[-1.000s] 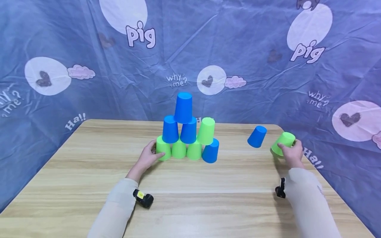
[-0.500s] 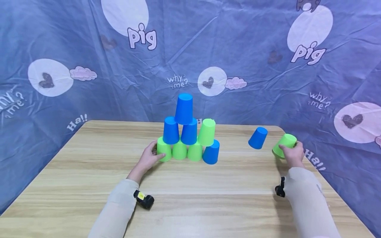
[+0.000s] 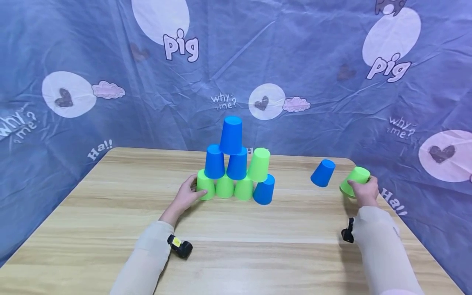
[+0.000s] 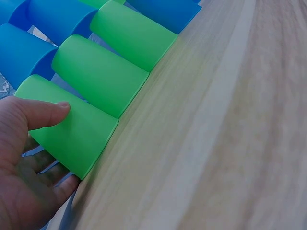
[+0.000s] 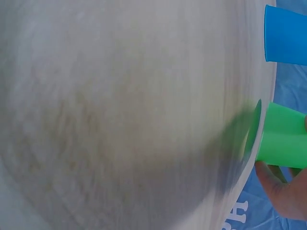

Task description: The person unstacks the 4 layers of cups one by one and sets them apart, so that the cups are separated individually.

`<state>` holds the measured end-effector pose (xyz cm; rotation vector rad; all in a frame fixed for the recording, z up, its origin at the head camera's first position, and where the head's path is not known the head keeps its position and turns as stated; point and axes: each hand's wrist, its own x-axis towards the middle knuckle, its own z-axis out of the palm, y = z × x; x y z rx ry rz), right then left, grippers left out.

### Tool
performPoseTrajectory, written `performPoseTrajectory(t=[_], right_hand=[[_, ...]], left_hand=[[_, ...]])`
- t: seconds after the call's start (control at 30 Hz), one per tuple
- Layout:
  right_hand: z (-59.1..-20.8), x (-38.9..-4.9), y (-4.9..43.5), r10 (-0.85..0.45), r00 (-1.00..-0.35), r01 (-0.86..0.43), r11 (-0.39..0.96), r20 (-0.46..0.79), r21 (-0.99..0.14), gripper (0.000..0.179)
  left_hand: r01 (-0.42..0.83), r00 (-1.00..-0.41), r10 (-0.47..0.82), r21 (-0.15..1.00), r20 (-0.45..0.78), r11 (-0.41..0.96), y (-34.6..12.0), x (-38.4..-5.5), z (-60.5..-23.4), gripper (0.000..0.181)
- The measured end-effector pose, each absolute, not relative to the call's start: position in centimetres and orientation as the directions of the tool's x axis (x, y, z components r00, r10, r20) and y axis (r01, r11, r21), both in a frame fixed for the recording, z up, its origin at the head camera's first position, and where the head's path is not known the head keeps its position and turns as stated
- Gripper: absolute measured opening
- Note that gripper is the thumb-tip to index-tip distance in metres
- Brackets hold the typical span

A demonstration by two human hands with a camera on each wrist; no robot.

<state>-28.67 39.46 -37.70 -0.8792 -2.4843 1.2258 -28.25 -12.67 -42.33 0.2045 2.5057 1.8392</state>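
Upside-down plastic cups form a stack in the head view. My left hand holds the leftmost green cup of the bottom row, thumb on its front and fingers around its far side. That row goes on with two more green cups and a blue cup at its right end. Above stand two blue cups and a green cup, and one blue cup tops the left pair. At the far right my right hand grips another green cup, tilted, its near rim raised off the table.
A lone blue cup stands upside down between the stack and my right hand. The wooden table ends close to the right hand. A printed blue cloth hangs behind it. Each sleeve carries a small black camera.
The head view has shifted slightly, so everything sits a little further right in it. Both hands keep their holds and the stack stands as before.
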Motion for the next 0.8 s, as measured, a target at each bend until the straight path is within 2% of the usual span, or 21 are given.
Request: performPoseTrajectory(t=[0.53, 0.8], right_hand=[[-37.77, -28.49, 38.56, 0.626, -0.767, 0.447, 0.365, -0.14, -0.817, 0.077], [-37.55, -28.38, 38.71, 0.645, -0.757, 0.448, 0.393, -0.107, -0.803, 0.076]], left_hand=[[0.094, -0.991, 0.118, 0.951, 0.062, 0.295, -12.59, -27.89, -41.89, 0.066], [0.101, -0.991, 0.117, 0.95, 0.069, 0.296, -12.5, -27.93, -42.07, 0.065]])
